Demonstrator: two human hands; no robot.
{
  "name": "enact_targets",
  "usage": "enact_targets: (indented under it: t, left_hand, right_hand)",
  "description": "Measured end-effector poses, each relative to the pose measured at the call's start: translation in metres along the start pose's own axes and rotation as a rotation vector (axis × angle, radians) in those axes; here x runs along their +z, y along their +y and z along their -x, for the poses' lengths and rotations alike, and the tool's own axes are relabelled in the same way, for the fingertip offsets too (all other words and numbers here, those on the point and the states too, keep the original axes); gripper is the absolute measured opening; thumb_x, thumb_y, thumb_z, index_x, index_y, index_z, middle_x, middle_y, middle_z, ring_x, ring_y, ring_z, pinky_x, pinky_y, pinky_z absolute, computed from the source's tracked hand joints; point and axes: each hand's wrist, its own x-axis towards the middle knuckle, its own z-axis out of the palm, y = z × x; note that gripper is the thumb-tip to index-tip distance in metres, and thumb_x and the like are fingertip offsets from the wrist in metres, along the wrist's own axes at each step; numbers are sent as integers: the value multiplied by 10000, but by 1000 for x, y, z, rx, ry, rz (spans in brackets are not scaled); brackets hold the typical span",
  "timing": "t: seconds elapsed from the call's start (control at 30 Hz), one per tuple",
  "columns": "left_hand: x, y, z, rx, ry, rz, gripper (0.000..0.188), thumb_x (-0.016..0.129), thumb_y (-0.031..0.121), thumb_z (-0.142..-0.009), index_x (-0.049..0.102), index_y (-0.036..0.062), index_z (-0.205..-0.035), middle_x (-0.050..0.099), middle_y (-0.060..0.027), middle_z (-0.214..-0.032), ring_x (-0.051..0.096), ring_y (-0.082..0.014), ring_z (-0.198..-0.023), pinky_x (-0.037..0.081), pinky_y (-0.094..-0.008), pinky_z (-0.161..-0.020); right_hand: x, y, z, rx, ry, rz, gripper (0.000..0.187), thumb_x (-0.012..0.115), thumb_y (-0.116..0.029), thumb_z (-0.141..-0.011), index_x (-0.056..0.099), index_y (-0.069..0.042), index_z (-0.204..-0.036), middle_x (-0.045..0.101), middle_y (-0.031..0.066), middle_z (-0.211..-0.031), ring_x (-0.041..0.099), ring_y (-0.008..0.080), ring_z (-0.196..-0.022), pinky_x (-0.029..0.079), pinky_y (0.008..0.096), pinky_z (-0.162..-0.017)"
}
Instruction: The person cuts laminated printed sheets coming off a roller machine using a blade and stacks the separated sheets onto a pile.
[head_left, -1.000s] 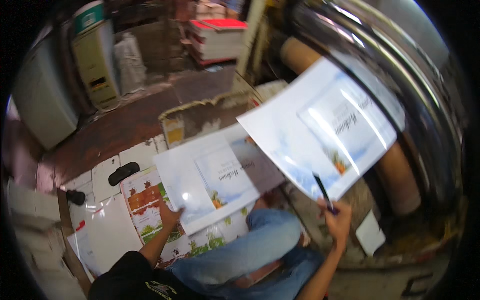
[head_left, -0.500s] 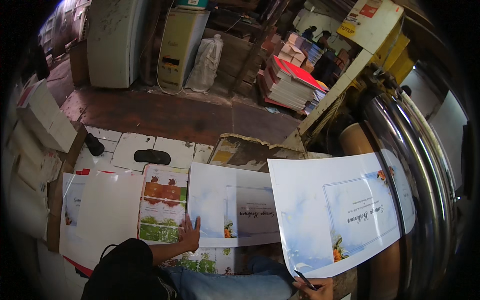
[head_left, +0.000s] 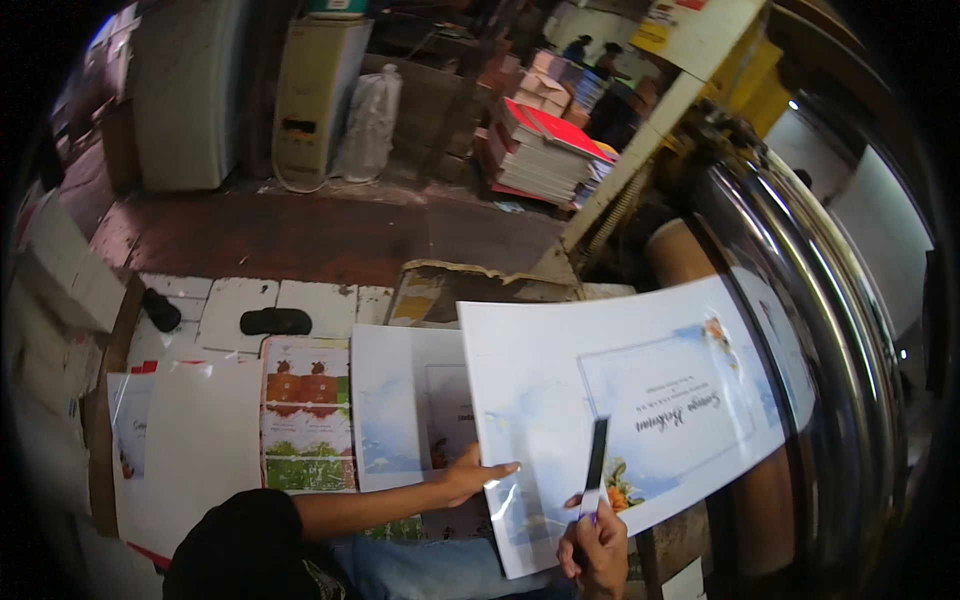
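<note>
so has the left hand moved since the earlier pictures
Yes, the left hand has moved rightward, away from the black sandal and toward the metal roller. It now touches the upper printed sheet.

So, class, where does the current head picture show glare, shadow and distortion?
Head view: bright streaks of glare along the metal rollers, and a glossy highlight on the upper printed sheet just below the left hand; head view: the lower printed sheet is shadowed beside the upper one; head view: fisheye distortion bows the rollers near the right rim, with black corners.
</note>
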Motion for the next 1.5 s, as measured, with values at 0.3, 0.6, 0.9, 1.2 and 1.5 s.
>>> enact_targets:
  t: [0.3, 0.6, 0.9, 1.2, 1.5]
  left_hand:
    - [138, -58, -91, 77, 215, -7, 307, 653, 133, -918, 521, -30, -1142, 633, -108, -1007, 652, -169, -845, 560, -306, -703]
    - [201, -154, -180, -218, 174, -31, 315, 669, 158, -909, 488, -8, -1107, 613, -79, -950, 652, -151, -775, 573, -293, -619]
    - [173, -151, -167, -267, 167, -159, 327, 649, 139, -920, 445, 28, -1151, 600, -76, -999, 661, -173, -814, 598, -357, -637]
    - [168, -139, -139, -298, 236, -94, 367, 633, 96, -923, 448, 52, -1236, 607, -73, -1113, 626, -181, -1002, 560, -400, -841]
    - [154, -130, -134, -493, 239, -128, 469, 659, 108, -901, 423, 91, -1306, 578, -69, -1203, 579, -221, -1113, 514, -433, -916]
  right_hand:
    - [-159, -126, 27, -159, -492, -514, 957, 841, -337, -703, 313, 62, -1395, 575, 75, -890, 512, 90, -578, 370, 193, -485]
    - [-320, -105, 45, -173, -304, -620, 814, 652, -400, -839, 242, 26, -1398, 568, 95, -927, 565, 133, -639, 435, 200, -538]
    - [-518, -86, -28, -553, 948, 306, 304, 458, -287, -1027, 588, -16, -979, 580, 24, -739, 529, 48, -594, 444, 205, -519]
    - [-687, -47, -37, -371, 1081, 542, 260, 541, -250, -978, 597, -4, -1040, 580, 21, -677, 506, 70, -468, 388, 227, -409]
    - [-669, -64, -15, -859, 1278, 1474, 278, 670, -97, -871, 628, -81, -1146, 601, 121, -945, 629, 188, -695, 493, 301, -539]
